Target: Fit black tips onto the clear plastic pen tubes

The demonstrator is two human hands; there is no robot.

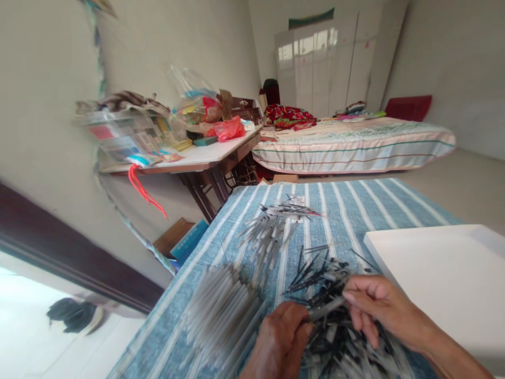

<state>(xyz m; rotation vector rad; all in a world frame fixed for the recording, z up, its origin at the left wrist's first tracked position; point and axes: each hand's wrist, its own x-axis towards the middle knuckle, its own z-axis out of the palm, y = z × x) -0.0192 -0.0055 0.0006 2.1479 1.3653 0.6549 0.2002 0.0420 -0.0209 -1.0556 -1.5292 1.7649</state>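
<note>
My left hand (282,339) and my right hand (376,310) meet low in the view over a heap of black pen refills and parts (335,326). Both pinch the same thin grey pen barrel (325,310), one at each end. To the left of my hands lies a blurred pile of grey pen barrels (224,310). Another loose pile of barrels and refills (276,223) lies farther away. All of it rests on a blue striped cloth (355,205).
A white tray (442,279) sits at the right on the cloth. A cluttered side table (205,155) with bags and boxes stands against the left wall. Behind it are a bed (355,145) and a white wardrobe (331,63).
</note>
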